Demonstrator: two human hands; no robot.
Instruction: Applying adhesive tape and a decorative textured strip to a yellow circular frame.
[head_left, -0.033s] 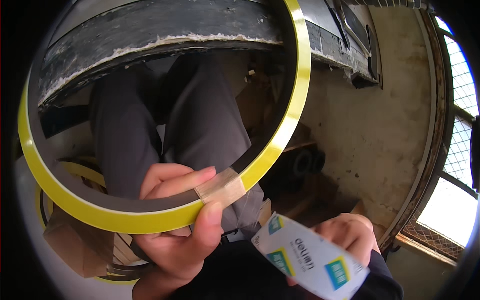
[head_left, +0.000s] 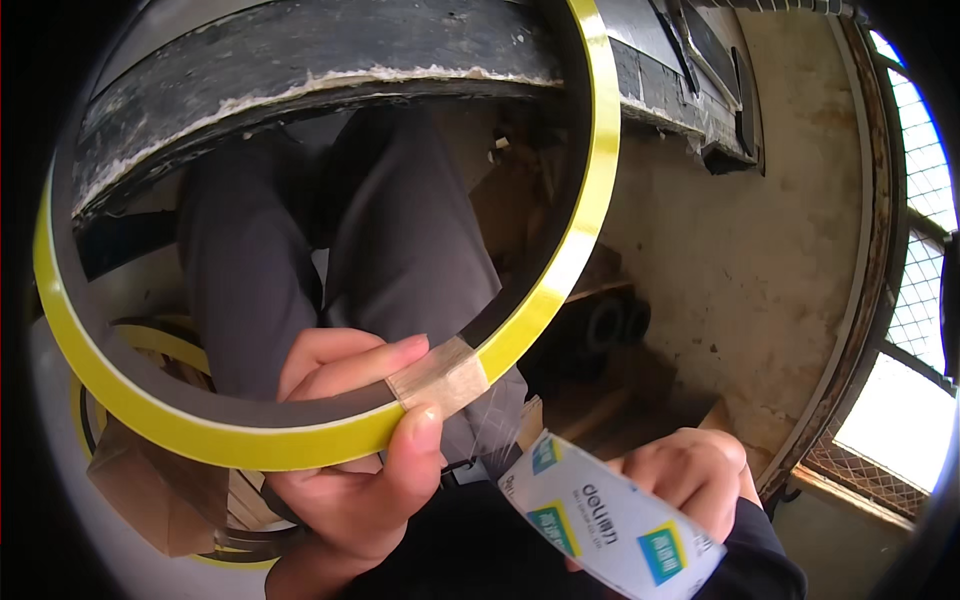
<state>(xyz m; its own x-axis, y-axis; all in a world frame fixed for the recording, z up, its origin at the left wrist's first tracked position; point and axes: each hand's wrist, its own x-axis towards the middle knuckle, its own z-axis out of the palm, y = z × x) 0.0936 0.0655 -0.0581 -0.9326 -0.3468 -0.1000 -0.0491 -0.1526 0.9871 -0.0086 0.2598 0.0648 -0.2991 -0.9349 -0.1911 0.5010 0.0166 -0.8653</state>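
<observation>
Slightly down and to the left, the tape roll point(head_left: 610, 525) has shifted since the earlier frame, and the yellow-edged ring point(head_left: 240, 448) has drifted a hair to the left. The ring hangs in front of the legs point(head_left: 400, 220), its upper part crossing the view of the table point(head_left: 330, 60); whether it touches the table's edge, I cannot tell. On the left hand point(head_left: 355, 505), the fingers are clamped on the ring, thumb against the yellow outer face and the others inside, right beside a tape patch point(head_left: 438, 378). On the right hand point(head_left: 690, 475), the fingers curl behind the roll and seem to grip it, though their tips are hidden. Between patch and roll shows a clear strip point(head_left: 495, 430) that looks like unwound tape. A hard or crooked pull on the roll could lift the patch or drag it askew, since the left thumb presses only at its near end. Slack is a risk too: the thin strip could fold and stick to itself or to the trousers close behind it. With just one hand bearing the wide ring, a loosened pinch could let it tilt or knock against the rough table edge.
</observation>
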